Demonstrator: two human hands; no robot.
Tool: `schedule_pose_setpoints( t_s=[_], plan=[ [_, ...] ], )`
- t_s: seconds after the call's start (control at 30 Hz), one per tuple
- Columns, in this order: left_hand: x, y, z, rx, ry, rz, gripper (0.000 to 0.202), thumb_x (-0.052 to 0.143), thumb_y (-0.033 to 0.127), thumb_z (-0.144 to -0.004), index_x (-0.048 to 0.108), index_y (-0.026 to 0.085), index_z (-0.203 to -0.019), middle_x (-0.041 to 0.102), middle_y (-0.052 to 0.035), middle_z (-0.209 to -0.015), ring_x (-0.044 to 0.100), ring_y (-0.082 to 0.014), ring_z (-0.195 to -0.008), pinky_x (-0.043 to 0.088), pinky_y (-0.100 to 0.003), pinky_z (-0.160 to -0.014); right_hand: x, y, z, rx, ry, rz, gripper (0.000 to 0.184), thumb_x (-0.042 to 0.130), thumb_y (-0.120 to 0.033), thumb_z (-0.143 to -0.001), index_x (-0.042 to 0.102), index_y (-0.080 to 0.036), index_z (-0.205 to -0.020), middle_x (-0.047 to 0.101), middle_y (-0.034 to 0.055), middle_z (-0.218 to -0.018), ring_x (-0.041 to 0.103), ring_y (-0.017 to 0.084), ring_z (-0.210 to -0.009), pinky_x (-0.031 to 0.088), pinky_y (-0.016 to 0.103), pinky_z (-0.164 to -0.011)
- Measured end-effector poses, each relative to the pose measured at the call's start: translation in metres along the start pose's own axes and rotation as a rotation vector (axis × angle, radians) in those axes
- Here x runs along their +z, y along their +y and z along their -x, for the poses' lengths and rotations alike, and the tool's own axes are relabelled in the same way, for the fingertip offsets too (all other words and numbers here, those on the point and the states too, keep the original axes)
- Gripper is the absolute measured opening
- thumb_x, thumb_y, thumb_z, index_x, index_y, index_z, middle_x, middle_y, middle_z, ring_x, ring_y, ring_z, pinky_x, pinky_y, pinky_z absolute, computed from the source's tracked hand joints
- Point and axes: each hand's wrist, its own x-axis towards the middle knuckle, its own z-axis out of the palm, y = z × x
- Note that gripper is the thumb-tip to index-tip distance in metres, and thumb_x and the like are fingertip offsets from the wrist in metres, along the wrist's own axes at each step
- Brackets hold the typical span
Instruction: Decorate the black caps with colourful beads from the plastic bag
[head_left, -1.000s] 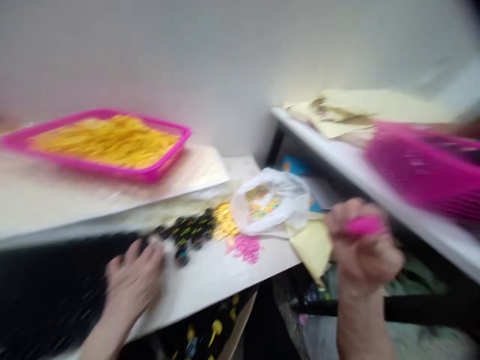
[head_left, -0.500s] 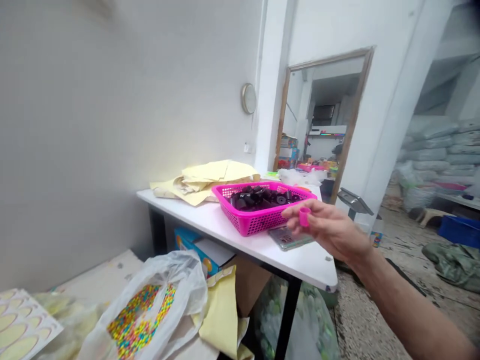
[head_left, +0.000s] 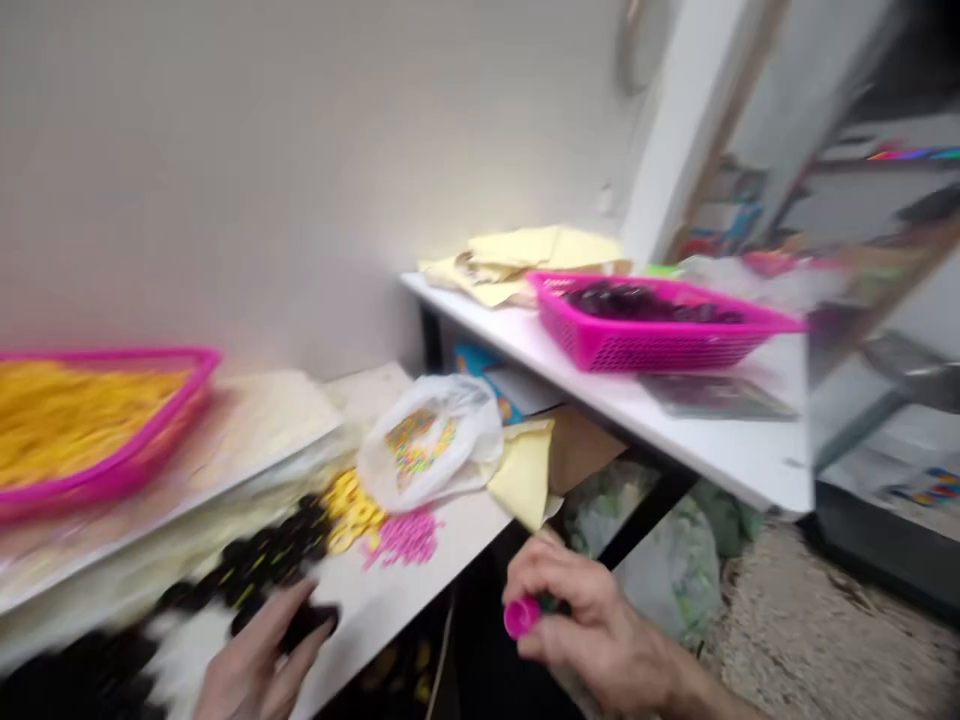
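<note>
Okay, right hand (head_left: 581, 625) has a small pink cap (head_left: 520, 617) pinched between thumb and index finger, hollow end facing the camera. It's just off the near edge of the low bench (head_left: 352, 625), over the dark gap below. Left hand (head_left: 255, 655) is low over the bench, thumb and fingers closed to a narrow gap around a black part (head_left: 311, 622); blur hides the exact contact.

Just beyond the left hand: heap of black parts (head_left: 274, 545), some with yellow-green marks. Then, going right, yellow pieces (head_left: 349, 510) and a pile of pink bits (head_left: 406, 538), next to each other. Behind those, a white bag (head_left: 480, 425) with multicoloured beads (head_left: 415, 450) inside. Yellow paper (head_left: 525, 475) hangs off the bench right of the bag.

Far left: pink tray (head_left: 206, 395) full of yellow stuff (head_left: 82, 415). Right: higher white table (head_left: 735, 450) carrying a pink basket (head_left: 622, 345) of dark parts (head_left: 637, 300).
</note>
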Motion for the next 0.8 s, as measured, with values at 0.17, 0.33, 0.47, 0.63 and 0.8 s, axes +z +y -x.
schedule_pose_setpoints(
  t_s=[0.17, 0.33, 0.47, 0.63, 0.8],
  plan=[
    [0.005, -0.014, 0.032, -0.157, -0.267, -0.011, 0.013, 0.054, 0.026, -0.068, 0.065, 0.019, -0.073, 0.068, -0.0019, -0.072, 0.062, -0.0159, -0.062, 0.048, -0.024, -0.056, 0.048, 0.072, -0.033, 0.119, -0.123, -0.105, 0.013, 0.064, -0.030, -0.080, 0.066, -0.018, -0.084, 0.056, 0.0018, -0.078, 0.049, 0.016, -0.079, 0.037, 0.029, -0.073],
    [0.036, -0.025, 0.049, -0.183, -0.144, 0.106, 0.022, 0.051, 0.028, -0.073, 0.068, 0.019, -0.084, 0.068, -0.0071, -0.093, 0.064, -0.0167, -0.077, 0.051, -0.025, -0.063, 0.039, 0.102, -0.076, 0.199, -0.052, -0.118, 0.018, 0.066, -0.031, -0.076, 0.065, -0.017, -0.088, 0.058, 0.0008, -0.078, 0.051, 0.014, -0.073, 0.040, 0.027, -0.069],
    [0.051, -0.043, 0.062, -0.279, -0.019, 0.178, 0.031, 0.060, 0.033, -0.070, 0.067, 0.017, -0.096, 0.068, -0.0096, -0.097, 0.065, -0.0218, -0.089, 0.053, -0.032, -0.078, 0.029, 0.131, -0.144, 0.132, -0.005, 0.114, 0.016, 0.062, -0.029, -0.076, 0.065, -0.016, -0.084, 0.061, 0.0010, -0.075, 0.054, 0.015, -0.072, 0.042, 0.027, -0.069],
    [0.054, -0.043, 0.064, -0.515, -0.003, 0.240, 0.035, 0.070, 0.035, -0.062, 0.066, 0.018, -0.092, 0.068, -0.0040, -0.089, 0.063, -0.0188, -0.079, 0.052, -0.030, -0.075, 0.042, 0.175, -0.232, 0.094, -0.172, 0.968, 0.020, 0.049, -0.020, -0.083, 0.068, -0.016, -0.088, 0.067, 0.0071, -0.086, 0.059, 0.020, -0.085, 0.043, 0.028, -0.073],
    [0.052, -0.037, 0.050, -0.557, -0.011, 0.393, 0.026, 0.069, 0.027, -0.061, 0.066, 0.018, -0.085, 0.065, -0.0010, -0.085, 0.060, -0.0151, -0.076, 0.048, -0.025, -0.071, 0.062, 0.208, -0.275, 0.140, -0.328, 1.249, 0.032, 0.044, -0.005, -0.080, 0.067, -0.005, -0.102, 0.063, 0.0234, -0.104, 0.056, 0.032, -0.105, 0.042, 0.038, -0.085]
  ],
)
